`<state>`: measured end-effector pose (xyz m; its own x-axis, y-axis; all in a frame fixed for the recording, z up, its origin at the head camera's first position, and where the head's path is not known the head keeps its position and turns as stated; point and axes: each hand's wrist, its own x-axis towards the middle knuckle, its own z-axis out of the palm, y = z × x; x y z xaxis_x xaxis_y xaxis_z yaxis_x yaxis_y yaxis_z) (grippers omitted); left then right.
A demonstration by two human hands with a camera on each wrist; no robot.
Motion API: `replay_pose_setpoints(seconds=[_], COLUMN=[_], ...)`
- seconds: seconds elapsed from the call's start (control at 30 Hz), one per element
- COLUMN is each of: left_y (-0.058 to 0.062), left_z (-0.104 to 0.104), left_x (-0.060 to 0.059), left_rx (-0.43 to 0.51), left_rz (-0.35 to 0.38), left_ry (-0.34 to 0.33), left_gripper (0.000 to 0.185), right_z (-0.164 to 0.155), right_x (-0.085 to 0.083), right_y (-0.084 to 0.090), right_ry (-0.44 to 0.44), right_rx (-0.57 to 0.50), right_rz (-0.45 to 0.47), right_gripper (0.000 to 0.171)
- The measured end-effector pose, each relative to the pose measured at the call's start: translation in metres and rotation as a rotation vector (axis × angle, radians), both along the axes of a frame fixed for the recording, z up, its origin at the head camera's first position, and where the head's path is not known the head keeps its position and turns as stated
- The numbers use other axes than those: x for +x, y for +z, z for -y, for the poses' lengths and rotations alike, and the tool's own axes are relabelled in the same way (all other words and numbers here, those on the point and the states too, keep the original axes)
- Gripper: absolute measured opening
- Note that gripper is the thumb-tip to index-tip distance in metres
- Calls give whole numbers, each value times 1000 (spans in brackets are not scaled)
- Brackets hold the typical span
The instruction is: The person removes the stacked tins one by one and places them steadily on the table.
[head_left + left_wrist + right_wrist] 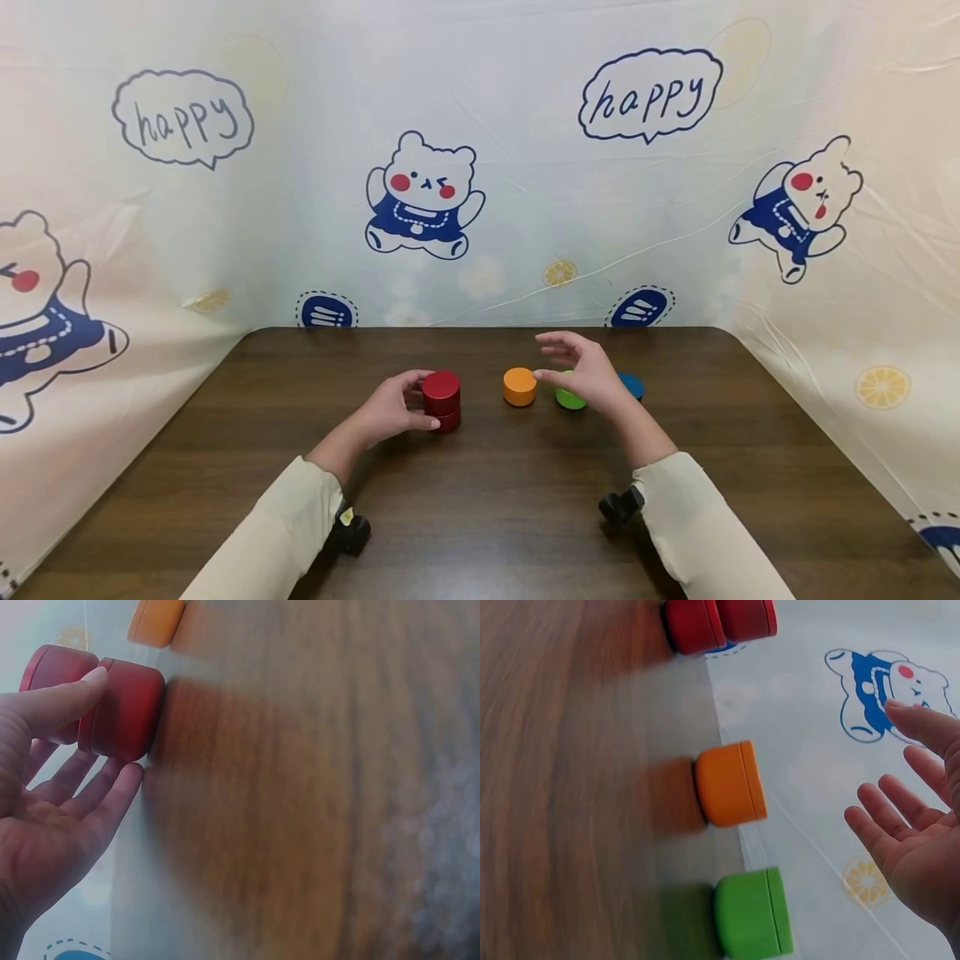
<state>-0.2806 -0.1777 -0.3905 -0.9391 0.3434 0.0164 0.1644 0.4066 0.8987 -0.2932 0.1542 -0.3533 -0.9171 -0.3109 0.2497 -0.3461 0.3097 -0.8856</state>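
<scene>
Two round red tins stand stacked, the upper tin [441, 385] set slightly off the lower tin [448, 419]. My left hand [393, 407] holds the stack from the left, thumb on the near side near the seam and the other fingers round the far side. In the left wrist view the thumb overlaps both red tins. My right hand [588, 375] is raised with spread fingers and holds nothing; in the head view it overlaps a green tin [570, 400]. Left of it stands an orange tin [519, 387].
A blue tin [632, 385] sits behind the right wrist, partly hidden. All the tins stand on a dark wooden table [480, 517], toward its far edge. A patterned cloth [525, 167] hangs behind and at both sides.
</scene>
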Motion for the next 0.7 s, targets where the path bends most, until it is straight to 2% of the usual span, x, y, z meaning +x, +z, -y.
replay_pose_setpoints(seconds=[0.13, 0.33, 0.53, 0.7], left_y=[-11, -12, -12, -12], left_z=[4, 3, 3, 3], left_x=[-8, -9, -10, -11], left_rx=[-3, -13, -20, -34], left_rz=[-12, -15, 6, 17], left_ry=[3, 5, 18, 18], left_gripper=[72, 70, 69, 68], right_z=[11, 28, 46, 58], right_x=[-1, -2, -2, -2], right_y=[3, 4, 1, -2], right_ry=[39, 107, 110, 136], right_rx=[35, 44, 74, 96], right_rz=[-18, -20, 10, -2], right_gripper=[52, 51, 51, 51])
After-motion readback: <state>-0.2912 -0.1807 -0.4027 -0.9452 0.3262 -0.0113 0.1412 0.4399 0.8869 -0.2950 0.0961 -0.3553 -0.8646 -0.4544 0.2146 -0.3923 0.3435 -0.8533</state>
